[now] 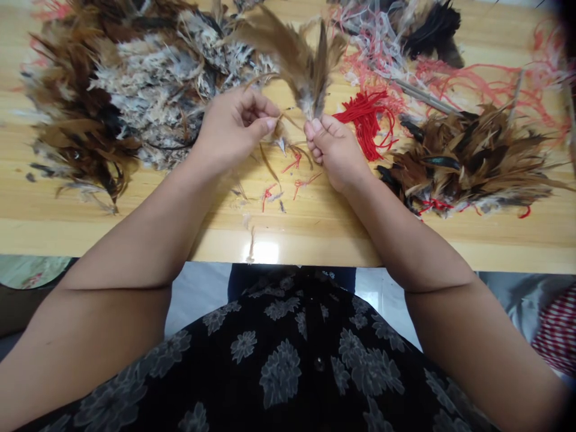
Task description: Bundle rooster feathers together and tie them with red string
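Observation:
My right hand (335, 144) pinches the pale quill ends of a small bunch of brown feathers (306, 66), whose tips fan out away from me. Just left of it, my left hand (240, 126) is closed with thumb against fingertips. A thin brown feather (291, 122) stretches from those fingertips toward the bunch. Close behind my right hand lies a bundle of red strings (368, 123). Below and between the hands, loose feather bits and short red string scraps (267, 195) are scattered over the wooden table (315, 240).
A large heap of brown and grey feathers (148, 96) covers the table's left side. Tied feather bunches (472, 159) lie at the right. Behind them are pink plastic strands (472, 78), a thin stick (423, 96) and black feathers (434, 30).

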